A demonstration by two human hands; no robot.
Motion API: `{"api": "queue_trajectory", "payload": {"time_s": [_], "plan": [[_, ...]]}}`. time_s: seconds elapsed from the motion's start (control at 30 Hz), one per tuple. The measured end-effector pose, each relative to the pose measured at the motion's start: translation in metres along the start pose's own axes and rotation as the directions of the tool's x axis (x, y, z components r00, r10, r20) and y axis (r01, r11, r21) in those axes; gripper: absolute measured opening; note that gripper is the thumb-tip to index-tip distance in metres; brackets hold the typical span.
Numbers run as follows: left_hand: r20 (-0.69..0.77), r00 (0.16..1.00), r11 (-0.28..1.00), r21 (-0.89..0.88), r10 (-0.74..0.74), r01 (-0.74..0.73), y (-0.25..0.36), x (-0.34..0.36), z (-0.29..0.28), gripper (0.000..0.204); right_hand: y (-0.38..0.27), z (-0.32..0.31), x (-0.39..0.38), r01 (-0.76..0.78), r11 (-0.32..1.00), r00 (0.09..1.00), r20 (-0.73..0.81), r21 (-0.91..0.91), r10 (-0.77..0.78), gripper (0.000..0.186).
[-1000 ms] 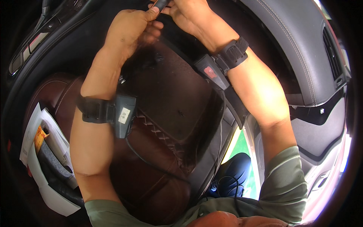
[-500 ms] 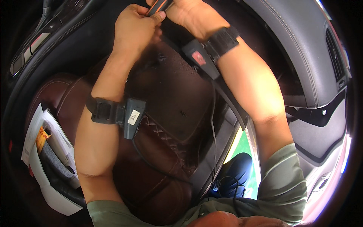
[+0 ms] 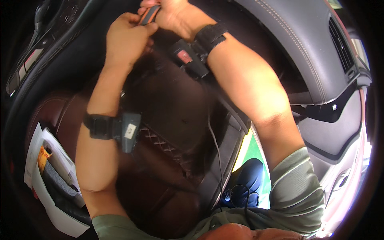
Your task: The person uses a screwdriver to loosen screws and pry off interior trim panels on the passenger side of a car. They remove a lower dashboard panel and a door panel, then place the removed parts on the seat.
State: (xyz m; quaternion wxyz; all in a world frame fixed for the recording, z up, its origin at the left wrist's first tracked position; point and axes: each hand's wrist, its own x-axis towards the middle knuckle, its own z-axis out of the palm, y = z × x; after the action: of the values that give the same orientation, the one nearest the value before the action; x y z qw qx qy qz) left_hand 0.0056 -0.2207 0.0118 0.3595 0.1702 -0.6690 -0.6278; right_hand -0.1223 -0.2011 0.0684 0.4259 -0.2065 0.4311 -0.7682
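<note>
Near the top edge, my left hand [image 3: 127, 39] is closed on a slim grey-and-orange handle [image 3: 149, 15], its thumb pressed along the near end. What kind of tool the handle belongs to does not show. My right hand [image 3: 173, 17] is at the handle's other side, palm partly turned up, with fingertips curled round its far part. The top of this hand is cut off by the picture's edge. Both hands are above the dark floor area in front of a brown leather car seat [image 3: 68, 120].
Each wrist wears a strapped black device [image 3: 129, 132], with a thin cable [image 3: 214, 140] running back toward me. A white box [image 3: 64, 220] with papers and a grey pouch is at lower left. The dashboard [image 3: 292, 44] and open door [image 3: 324, 132] flank the right side.
Both hands have moved left and slightly down in the picture, together with the handle. My grip on it looks much the same.
</note>
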Motion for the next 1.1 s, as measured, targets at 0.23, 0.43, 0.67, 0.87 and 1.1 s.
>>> {"api": "queue_trajectory", "payload": {"time_s": [0.23,0.43,0.67,0.87,1.1], "plan": [[0.307,0.942,0.986,-0.047,-0.137,0.159,0.007,0.006,-0.028,0.024,-0.013,0.010,-0.094,0.145,0.776,0.989,0.070,-0.614,-0.129,0.021],[0.470,0.882,0.987,-0.131,-0.018,0.090,0.000,0.016,-0.043,0.019,0.001,-0.007,-0.251,0.480,0.203,0.811,0.343,-0.854,-0.473,0.024],[0.336,0.939,0.884,-0.457,0.070,0.098,0.002,0.009,-0.012,0.021,0.051,-0.129,-0.396,0.004,-0.017,0.968,0.008,-1.000,-0.249,0.019],[0.138,0.988,0.872,-0.490,0.065,0.011,-0.012,0.015,-0.022,0.024,0.065,-0.148,-0.366,0.091,-0.304,0.819,0.245,-0.948,-0.519,0.026],[-0.036,0.999,0.888,-0.458,0.020,-0.035,-0.019,0.020,-0.025,0.025,0.040,-0.133,-0.360,0.034,-0.308,0.757,0.226,-0.951,-0.614,0.024]]}}
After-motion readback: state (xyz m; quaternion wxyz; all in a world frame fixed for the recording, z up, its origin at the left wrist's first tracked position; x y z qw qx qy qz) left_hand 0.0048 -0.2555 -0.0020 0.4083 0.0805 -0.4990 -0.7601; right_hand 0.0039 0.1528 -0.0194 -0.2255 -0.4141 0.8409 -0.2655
